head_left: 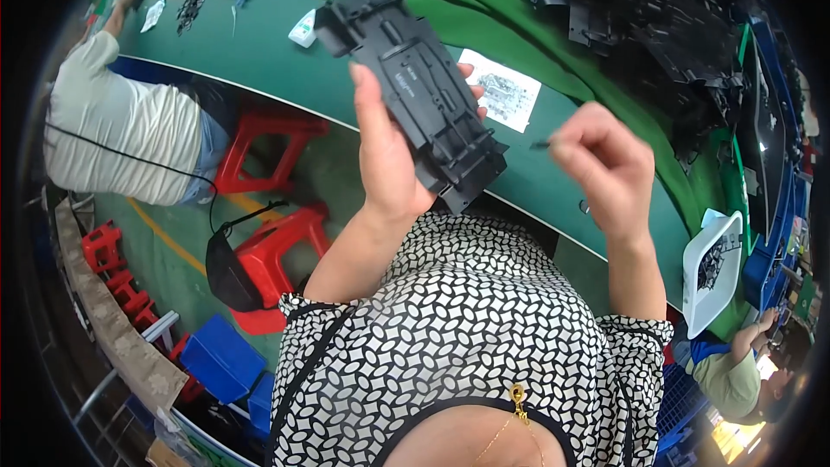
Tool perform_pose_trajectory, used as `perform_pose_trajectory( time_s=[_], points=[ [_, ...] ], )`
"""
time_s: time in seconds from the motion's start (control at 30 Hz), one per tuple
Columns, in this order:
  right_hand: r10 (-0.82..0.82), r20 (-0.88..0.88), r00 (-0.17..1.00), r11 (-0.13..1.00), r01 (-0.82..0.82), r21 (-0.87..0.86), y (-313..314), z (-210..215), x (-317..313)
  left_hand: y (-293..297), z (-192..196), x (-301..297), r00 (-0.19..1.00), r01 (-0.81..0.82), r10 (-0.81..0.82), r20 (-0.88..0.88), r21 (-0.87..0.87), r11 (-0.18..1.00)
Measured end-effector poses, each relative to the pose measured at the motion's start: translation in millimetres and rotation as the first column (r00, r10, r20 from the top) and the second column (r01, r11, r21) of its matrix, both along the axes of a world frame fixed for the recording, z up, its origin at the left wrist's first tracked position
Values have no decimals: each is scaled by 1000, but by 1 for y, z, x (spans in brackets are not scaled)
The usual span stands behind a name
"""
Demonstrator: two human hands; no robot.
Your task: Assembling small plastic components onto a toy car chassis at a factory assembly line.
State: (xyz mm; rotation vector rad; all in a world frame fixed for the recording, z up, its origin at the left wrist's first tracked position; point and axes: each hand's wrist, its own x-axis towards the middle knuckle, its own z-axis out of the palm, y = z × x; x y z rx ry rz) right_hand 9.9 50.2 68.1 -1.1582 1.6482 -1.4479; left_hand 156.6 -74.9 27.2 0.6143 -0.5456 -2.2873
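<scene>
My left hand (386, 151) grips a long black moulded plastic part (419, 91) from beneath. The thumb lies along its left side, and fingertips show past its right edge. The part is tilted above the front of the green table, with ribs and slots facing up. To its right, my right hand (607, 169) is raised with its fingers pinched. A small dark piece (540, 145) sticks out from the fingertips; its kind is too small to make out. A printed sheet with a line drawing (501, 91) lies on the table between the black part and my right hand.
Many black plastic parts (657, 17) are piled on green cloth at the far right. A white tray (689, 281) holds small black pieces at the right. A white bottle (303, 30) stands left of the part. Red stools (281, 255) and a co-worker (130, 125) are at the left.
</scene>
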Motion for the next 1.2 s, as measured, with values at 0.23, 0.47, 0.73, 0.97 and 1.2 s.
perform_pose_trajectory(
  time_s=[0.23, 0.47, 0.73, 0.97, 1.2],
  points=[
    [39, -725, 688, 849, -406, -339, 4, -20, 23, 10, 11, -7, 988, 88, -62, 142, -186, 979],
    [-64, -810, 583, 816, -437, -379, 5, -30, 23, 17, 14, -13, 985, 89, -42, 170, -281, 956],
    [-41, -833, 551, 830, -446, -336, 6, -31, 22, 18, 15, -17, 975, 122, -61, 214, -282, 952],
    [-24, -826, 563, 826, -454, -333, 6, -31, 21, 20, 16, -20, 971, 127, -53, 232, -315, 940],
    [7, -830, 558, 815, -484, -318, 7, -30, 21, 22, 18, -18, 970, 169, -101, 219, -320, 932]
  ],
)
